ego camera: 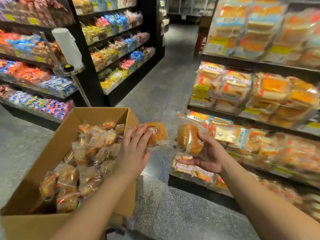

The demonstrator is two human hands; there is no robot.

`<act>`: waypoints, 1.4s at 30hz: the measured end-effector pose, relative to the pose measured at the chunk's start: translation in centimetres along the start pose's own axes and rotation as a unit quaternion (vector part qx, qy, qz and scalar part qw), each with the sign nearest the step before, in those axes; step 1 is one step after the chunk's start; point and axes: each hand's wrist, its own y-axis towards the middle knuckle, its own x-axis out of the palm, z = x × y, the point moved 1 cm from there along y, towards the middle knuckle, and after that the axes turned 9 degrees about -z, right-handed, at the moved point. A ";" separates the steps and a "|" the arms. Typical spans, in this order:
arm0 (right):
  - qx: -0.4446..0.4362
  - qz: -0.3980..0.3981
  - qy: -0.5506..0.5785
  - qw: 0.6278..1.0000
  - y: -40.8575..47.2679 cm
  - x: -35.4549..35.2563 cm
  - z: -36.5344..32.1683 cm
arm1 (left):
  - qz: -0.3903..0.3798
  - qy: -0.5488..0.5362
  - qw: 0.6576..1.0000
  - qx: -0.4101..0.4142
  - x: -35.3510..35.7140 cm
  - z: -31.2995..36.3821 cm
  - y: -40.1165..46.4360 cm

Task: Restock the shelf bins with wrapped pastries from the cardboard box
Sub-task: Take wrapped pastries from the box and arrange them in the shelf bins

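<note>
Nearest, 2 bare forearms reach forward over a grey speckled floor (166,87). The left hand (134,149) lies palm down with its fingers laid over a round wrapped bun (156,134), holding it just past the right rim of the cardboard box (31,191); whether the thumb curls beneath the wrapper cannot be told. The right hand (207,156) is turned palm up and grips a second wrapped bun (188,138), thumb on its near face and fingers spread below, held on edge in front of the lower shelf. The 2 buns are near each other but apart. The open box stands to the left and is filled with a loose pile of wrapped pastries (83,160). To the right, black bread shelves (256,64) carry rows of wrapped sliced cakes and bread, blurred toward the edge. Farther left, candy shelves (121,49) hold bins of bright sweets, with a roll of plastic bags (66,47) on a stand before them.
</note>
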 end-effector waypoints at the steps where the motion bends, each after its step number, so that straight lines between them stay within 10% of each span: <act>1: -0.005 -0.007 0.005 1.000 -1.4 -0.7 -0.5 | 0.001 -0.010 1.000 0.023 0.7 1.5 0.7; 14: -0.082 0.071 -0.107 0.988 -22.7 -17.3 -6.9 | -0.133 -0.242 0.950 0.144 12.3 28.9 8.4; 21: -0.089 0.122 -0.178 0.972 -34.1 -26.6 -10.5 | -0.210 -0.597 0.757 -0.161 14.0 42.0 13.1; 26: -0.052 0.130 -0.282 0.949 -39.6 -30.6 -13.7 | -0.418 -0.592 0.657 -0.209 14.7 47.2 18.7; 34: -0.025 0.130 -0.452 0.882 -42.1 -34.0 -20.7 | -0.652 -0.395 0.643 0.075 17.2 50.6 28.6; 42: -0.020 0.150 -0.424 0.893 -40.7 -40.2 -29.0 | -0.601 -0.232 0.734 0.214 22.7 56.8 38.5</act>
